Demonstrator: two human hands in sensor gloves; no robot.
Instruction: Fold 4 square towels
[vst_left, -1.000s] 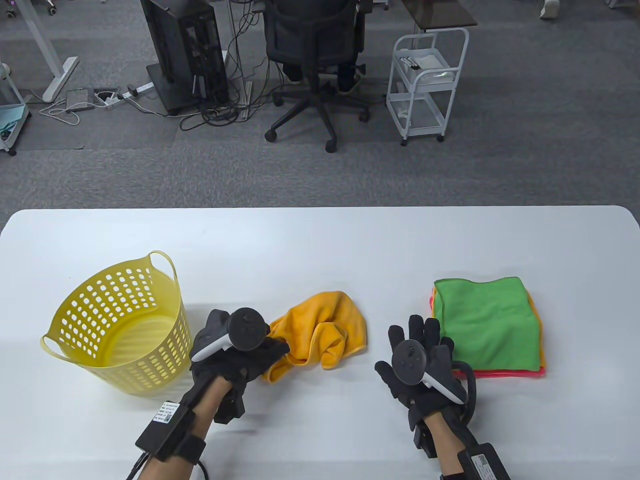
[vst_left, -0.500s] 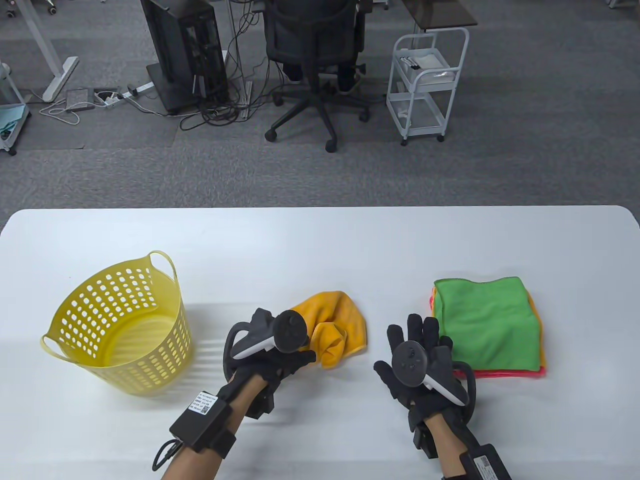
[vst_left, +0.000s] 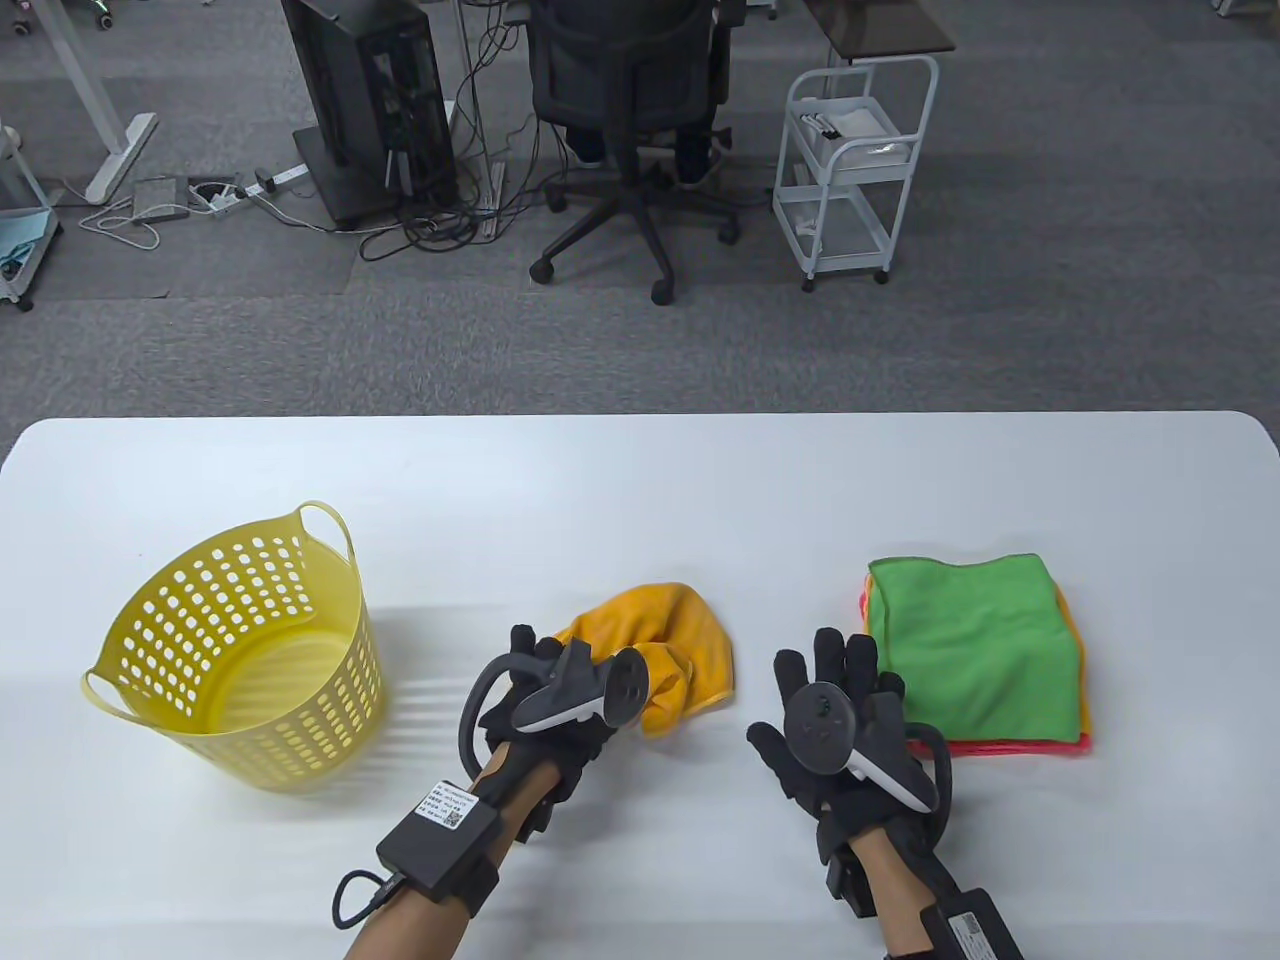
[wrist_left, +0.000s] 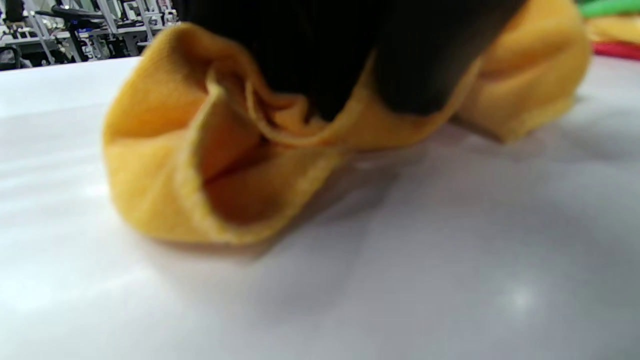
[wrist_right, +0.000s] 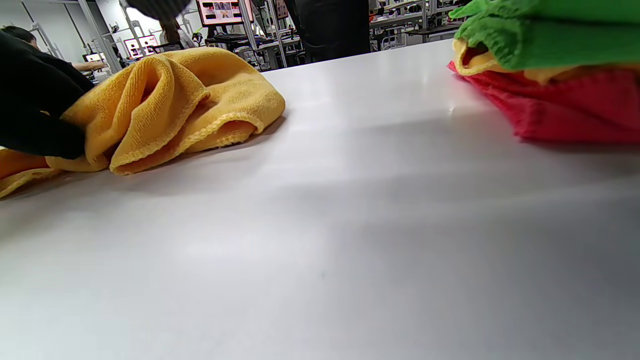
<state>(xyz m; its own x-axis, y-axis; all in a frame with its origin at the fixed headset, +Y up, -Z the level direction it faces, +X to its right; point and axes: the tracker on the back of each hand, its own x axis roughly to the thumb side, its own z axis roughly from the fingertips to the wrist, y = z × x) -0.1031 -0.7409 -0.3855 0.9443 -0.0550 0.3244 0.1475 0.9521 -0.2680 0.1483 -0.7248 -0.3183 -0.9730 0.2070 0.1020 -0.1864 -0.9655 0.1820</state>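
A crumpled orange towel (vst_left: 685, 625) lies on the white table (vst_left: 640, 480), left of centre. My left hand (vst_left: 545, 705) covers its near-left part. In the left wrist view its fingertips (wrist_left: 415, 85) pinch a fold of the orange towel (wrist_left: 165, 165). My right hand (vst_left: 830, 690) lies flat on the table with straight fingers and holds nothing. Just to its right sits a folded stack with a green towel (vst_left: 975, 645) on top and orange and red layers beneath. The right wrist view shows the orange towel (wrist_right: 190, 100), the left glove (wrist_right: 35, 110) and the stack (wrist_right: 550, 80).
A yellow perforated basket (vst_left: 240, 650) stands at the table's left, with nothing visible inside it. Beyond the far edge are an office chair (vst_left: 625, 110), a computer tower (vst_left: 365, 100) and a white trolley (vst_left: 850, 160) on grey carpet.
My left hand has moved right and turned over the orange towel, bunching its near-left tail under the fingers. The right hand and the stack have stayed put.
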